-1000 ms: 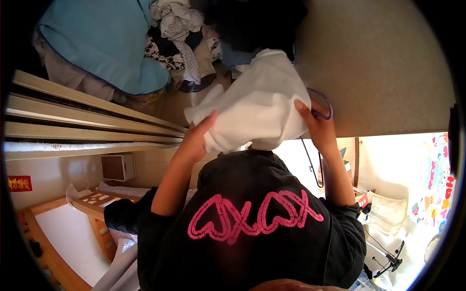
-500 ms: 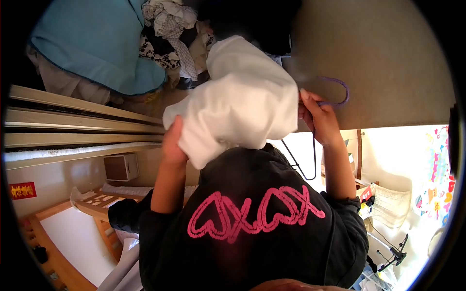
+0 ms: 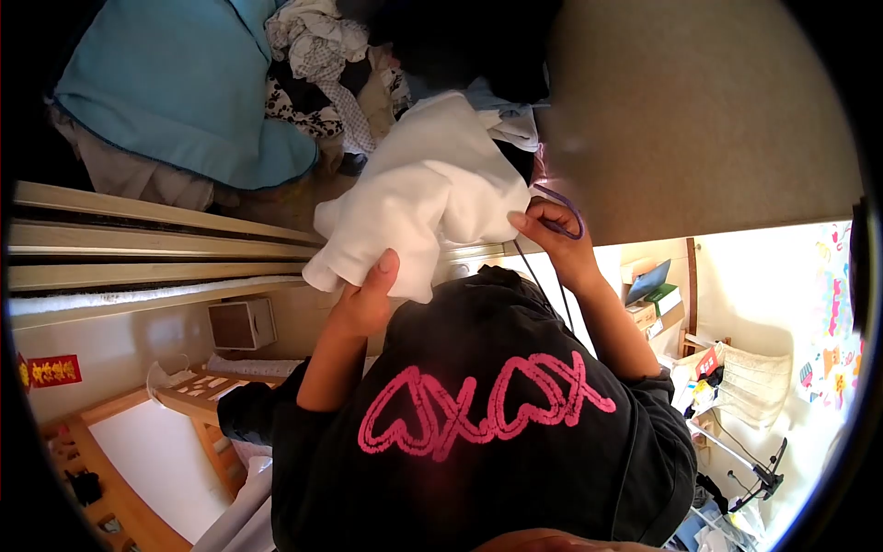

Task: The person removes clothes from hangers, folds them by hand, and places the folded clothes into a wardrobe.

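A white cloth garment (image 3: 428, 189) hangs bunched in front of my chest, between both hands. My left hand (image 3: 370, 294) grips its lower left edge, thumb up against the fabric and the other fingers hidden beneath. At the garment's right edge, my right hand (image 3: 554, 241) pinches the fabric and also holds a hanger, whose purple hook (image 3: 577, 217) curls above the fingers. Thin dark hanger wire (image 3: 543, 281) runs down beside the right wrist. Most of the hanger is out of sight.
A light blue cloth (image 3: 179, 101) lies at the upper left beside a heap of patterned clothes (image 3: 322, 55). Dark clothes (image 3: 469, 41) fill the top middle. A beige panel (image 3: 699, 120) stands right; sliding door rails (image 3: 138, 235) run along the left.
The white garment has shifted lower and flattened somewhat. My right hand has moved left and down with the hanger hook, closer to my left hand, which has shifted slightly right.
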The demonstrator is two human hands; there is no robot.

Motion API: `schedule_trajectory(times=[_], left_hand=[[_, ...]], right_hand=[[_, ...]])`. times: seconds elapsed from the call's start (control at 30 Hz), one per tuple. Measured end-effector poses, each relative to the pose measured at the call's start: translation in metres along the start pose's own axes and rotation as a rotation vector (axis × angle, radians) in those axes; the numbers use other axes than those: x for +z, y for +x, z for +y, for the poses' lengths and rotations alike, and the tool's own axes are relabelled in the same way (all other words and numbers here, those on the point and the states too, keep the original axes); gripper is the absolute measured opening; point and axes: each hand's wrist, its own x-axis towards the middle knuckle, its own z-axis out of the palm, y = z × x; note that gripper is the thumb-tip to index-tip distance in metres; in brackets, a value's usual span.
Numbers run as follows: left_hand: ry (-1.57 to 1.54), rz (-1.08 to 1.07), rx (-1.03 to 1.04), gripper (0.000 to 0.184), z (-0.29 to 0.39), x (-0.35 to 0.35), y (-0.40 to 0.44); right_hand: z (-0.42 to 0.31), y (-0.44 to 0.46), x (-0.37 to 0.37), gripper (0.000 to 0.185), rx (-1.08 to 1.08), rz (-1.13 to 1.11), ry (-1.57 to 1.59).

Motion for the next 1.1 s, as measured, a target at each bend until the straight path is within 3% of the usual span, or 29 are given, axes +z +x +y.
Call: schedule_trajectory(times=[0.17,0.33,0.37,0.4,0.43,0.47,0.53,0.6,0.63,0.73,0.77,0.87,0.97,1.0,1.07,1.1], left_hand=[[0.046,0.001,-0.001,0.05,0.0,0.003,-0.008],[-0.141,0.13,0.052,0.048,0.029,0.019,-0.008],[0.04,0.186,-0.101,0.045,0.029,0.015,0.005],[0.222,0.245,-0.258,0.042,0.029,0.01,0.017],[0.214,0.373,-0.31,0.037,0.029,0.009,0.026],[0.066,0.33,-0.243,0.037,0.032,0.008,0.025],[-0.233,0.241,-0.107,0.038,0.038,-0.001,0.021],[0.057,0.334,-0.238,0.04,0.027,-0.009,0.035],[-0.021,0.359,-0.232,0.041,0.019,-0.014,0.035],[-0.148,0.428,-0.153,0.042,0.041,-0.01,0.045],[-0.181,0.463,-0.143,0.043,0.047,-0.004,0.04],[-0.074,0.381,-0.106,0.045,0.026,-0.021,0.043],[-0.287,0.695,0.033,0.051,0.036,-0.005,0.043],[-0.335,0.714,0.041,0.053,0.03,-0.001,0.041],[-0.428,0.738,0.064,0.056,0.015,0.006,0.041],[-0.44,0.624,0.168,0.064,0.012,0.012,0.041]], right_hand=[[-0.01,0.007,0.004,0.02,-0.091,0.107,-0.105],[-0.011,0.02,-0.012,0.017,-0.231,0.132,-0.362],[-0.018,0.018,-0.015,0.015,-0.307,0.137,-0.447],[-0.016,0.017,-0.011,0.016,-0.231,0.131,-0.198],[-0.016,0.019,-0.008,0.016,-0.157,0.129,0.049],[-0.017,0.022,-0.008,0.016,-0.085,0.125,0.294],[-0.031,0.023,-0.014,0.017,-0.009,0.134,0.224],[-0.04,0.022,-0.017,0.018,0.019,0.165,0.162],[-0.042,0.023,-0.019,0.019,0.043,0.167,0.154],[-0.05,0.026,-0.014,0.019,-0.111,0.281,-0.01],[-0.044,0.026,-0.023,0.019,-0.247,0.207,-0.142],[-0.052,0.027,-0.022,0.02,-0.458,0.276,-0.433],[-0.055,0.023,-0.015,0.02,-0.35,0.254,-0.054],[-0.058,0.022,-0.012,0.021,-0.3,0.256,0.088],[-0.063,0.023,-0.013,0.022,-0.285,0.251,0.078],[-0.065,0.025,-0.015,0.023,-0.284,0.252,0.071]])
